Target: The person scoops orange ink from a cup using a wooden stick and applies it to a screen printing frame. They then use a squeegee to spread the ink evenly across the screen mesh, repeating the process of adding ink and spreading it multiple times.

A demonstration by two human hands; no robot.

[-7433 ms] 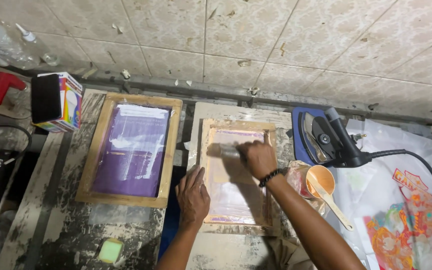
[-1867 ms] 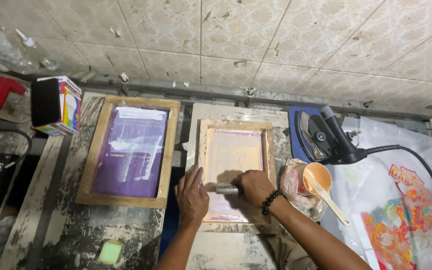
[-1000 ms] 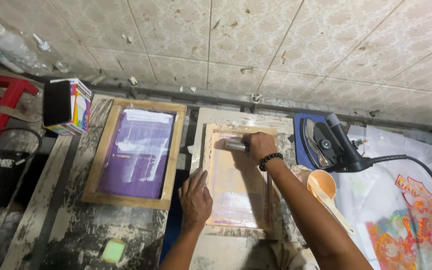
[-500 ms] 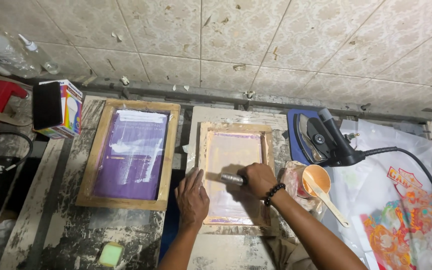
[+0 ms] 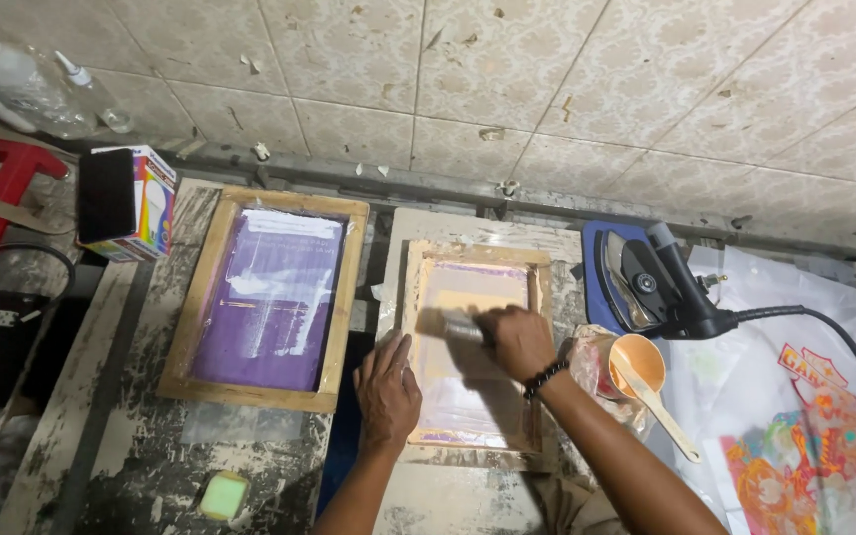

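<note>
Wooden-framed, the small printing screen point(image 5: 476, 349) lies flat at the middle of the paint-stained bench point(image 5: 111, 466), and a squeegee point(image 5: 460, 328) is drawn across its pale mesh. The right hand point(image 5: 517, 342) is closed around the squeegee's handle, fingers curled tight on it. The left hand point(image 5: 386, 379) is pressed flat on the frame's left rail, fingers together.

If the left hand's pressure is eased, the frame could be dragged by the stroke and the print smeared, so it seems; ink may also be pushed over the rail.

Just left, a larger screen with purple mesh point(image 5: 271, 297) is laid. A small carton point(image 5: 128, 202), black on one face and brightly striped on another, stands at the bench's far left. Right of the frame, an orange cup with a stick point(image 5: 638, 365) sits beside a clothes iron point(image 5: 651, 282), with a printed transfer sheet point(image 5: 804, 446) beyond.
</note>
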